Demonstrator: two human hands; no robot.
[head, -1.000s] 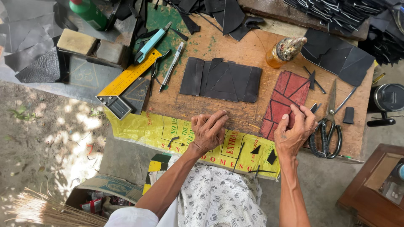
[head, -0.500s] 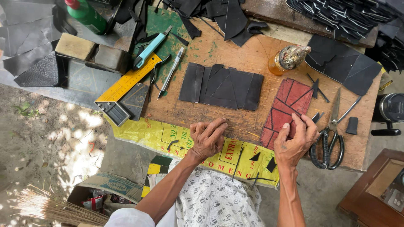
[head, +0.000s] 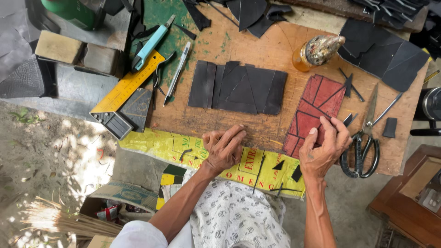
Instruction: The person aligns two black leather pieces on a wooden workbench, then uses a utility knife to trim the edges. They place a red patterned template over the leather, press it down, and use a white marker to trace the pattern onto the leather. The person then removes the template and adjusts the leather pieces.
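Observation:
My left hand (head: 224, 148) rests on the near edge of a worn wooden board (head: 257, 50), fingers curled against the wood, nothing visibly held. My right hand (head: 324, 146) grips the lower part of a red panel (head: 317, 106) scored with dark lines, thumb and fingers pinching its edge. Flat black leather pieces (head: 238, 87) lie side by side in the board's middle, just beyond my left hand. Black-handled scissors (head: 363, 147) lie right beside my right hand.
A glue bottle (head: 317, 51) stands at the board's far right. A yellow ruler (head: 128, 85), a teal utility knife (head: 151, 43) and a pen-like tool (head: 178, 71) lie at left. Black offcuts (head: 383, 53) are at the back. A yellow printed sack (head: 183, 147) hangs under the board. A wooden stool (head: 413, 193) is at right.
My right hand has closed more firmly on the red panel's lower edge. My left hand stays at the board's near edge. The view has shifted slightly.

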